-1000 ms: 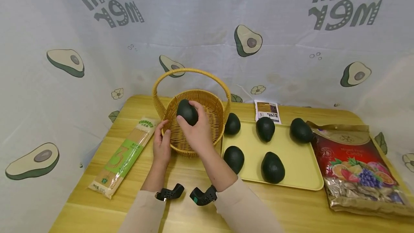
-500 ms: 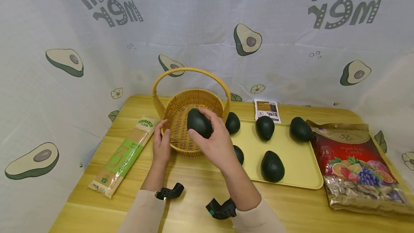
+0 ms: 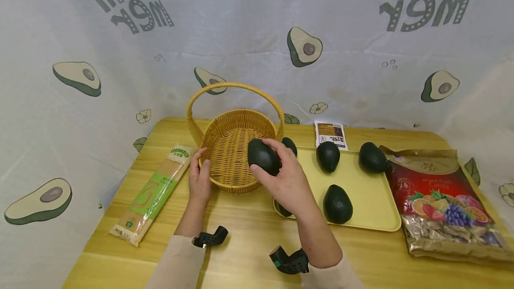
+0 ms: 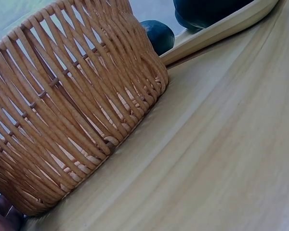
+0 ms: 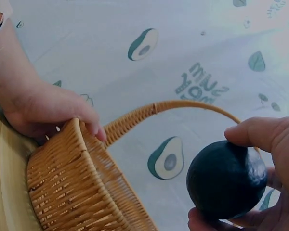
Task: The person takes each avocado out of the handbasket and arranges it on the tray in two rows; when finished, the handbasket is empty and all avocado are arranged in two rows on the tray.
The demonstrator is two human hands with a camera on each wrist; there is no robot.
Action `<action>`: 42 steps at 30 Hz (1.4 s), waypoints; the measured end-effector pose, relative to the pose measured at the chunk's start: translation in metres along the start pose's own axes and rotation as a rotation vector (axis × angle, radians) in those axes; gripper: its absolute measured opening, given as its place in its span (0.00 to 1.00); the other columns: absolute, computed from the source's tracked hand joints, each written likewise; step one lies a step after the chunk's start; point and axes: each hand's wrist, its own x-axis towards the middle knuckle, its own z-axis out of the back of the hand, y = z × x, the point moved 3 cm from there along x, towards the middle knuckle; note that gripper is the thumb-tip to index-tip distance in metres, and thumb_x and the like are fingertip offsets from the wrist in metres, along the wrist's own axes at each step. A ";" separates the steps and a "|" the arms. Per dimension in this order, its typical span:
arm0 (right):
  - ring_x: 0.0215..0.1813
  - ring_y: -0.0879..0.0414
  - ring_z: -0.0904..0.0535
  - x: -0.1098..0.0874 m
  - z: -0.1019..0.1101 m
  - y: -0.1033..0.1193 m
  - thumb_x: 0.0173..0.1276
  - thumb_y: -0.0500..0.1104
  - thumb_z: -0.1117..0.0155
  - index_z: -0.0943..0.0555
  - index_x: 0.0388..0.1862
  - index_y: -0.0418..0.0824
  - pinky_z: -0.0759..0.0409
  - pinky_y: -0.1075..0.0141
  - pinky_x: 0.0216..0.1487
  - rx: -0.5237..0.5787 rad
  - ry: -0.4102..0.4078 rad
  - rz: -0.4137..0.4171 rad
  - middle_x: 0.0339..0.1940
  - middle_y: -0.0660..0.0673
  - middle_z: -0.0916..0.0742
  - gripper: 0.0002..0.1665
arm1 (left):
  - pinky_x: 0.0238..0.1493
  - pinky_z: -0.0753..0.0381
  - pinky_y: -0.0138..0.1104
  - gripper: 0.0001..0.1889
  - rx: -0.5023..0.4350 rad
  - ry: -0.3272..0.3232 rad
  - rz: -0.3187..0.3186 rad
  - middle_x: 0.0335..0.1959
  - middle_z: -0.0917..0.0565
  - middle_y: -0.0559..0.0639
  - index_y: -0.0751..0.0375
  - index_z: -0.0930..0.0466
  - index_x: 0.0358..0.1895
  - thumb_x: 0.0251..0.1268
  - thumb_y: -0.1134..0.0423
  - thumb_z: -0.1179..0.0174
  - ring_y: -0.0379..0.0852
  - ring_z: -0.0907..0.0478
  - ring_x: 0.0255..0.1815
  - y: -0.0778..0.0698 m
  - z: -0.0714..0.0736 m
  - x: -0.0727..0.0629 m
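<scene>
My right hand grips a dark green avocado between thumb and fingers, over the right front rim of a wicker basket. The right wrist view shows the same avocado in that hand, beside the arched handle. My left hand holds the basket's left rim, its fingertips hooked over the edge in the right wrist view. Nothing lies in the visible part of the basket. On a yellow tray lie several more avocados; two are partly hidden by my right hand and the held avocado.
A pack of noodles lies left of the basket. Right of the tray is a red and gold candy bag, close to an avocado. A small white and brown packet lies behind the tray. A printed curtain hangs behind the table.
My right hand has carried the avocado from over the basket's middle to the right and slightly toward me, reaching the right rim. My left hand has kept its place on the basket.
</scene>
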 end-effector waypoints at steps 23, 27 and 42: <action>0.68 0.41 0.26 0.004 0.023 -0.011 0.78 0.49 0.41 0.32 0.77 0.56 0.23 0.42 0.62 -0.066 0.017 0.056 0.72 0.40 0.26 0.30 | 0.82 0.51 0.52 0.23 -0.007 -0.002 0.000 0.83 0.46 0.48 0.57 0.35 0.74 0.81 0.58 0.58 0.48 0.53 0.84 -0.003 0.000 0.002; 0.71 0.40 0.27 0.004 0.039 -0.016 0.83 0.49 0.51 0.33 0.78 0.56 0.27 0.41 0.67 -0.047 -0.005 0.040 0.76 0.38 0.29 0.28 | 0.82 0.50 0.51 0.23 -0.015 0.000 0.004 0.83 0.46 0.48 0.58 0.36 0.74 0.81 0.59 0.59 0.47 0.52 0.84 -0.002 -0.001 0.001; 0.55 0.39 0.20 -0.009 0.105 -0.045 0.75 0.54 0.38 0.41 0.81 0.59 0.22 0.62 0.48 -0.075 -0.106 -0.142 0.72 0.32 0.30 0.40 | 0.81 0.50 0.53 0.23 -0.005 -0.003 -0.007 0.83 0.46 0.50 0.59 0.36 0.74 0.81 0.60 0.58 0.50 0.52 0.84 -0.002 -0.001 0.001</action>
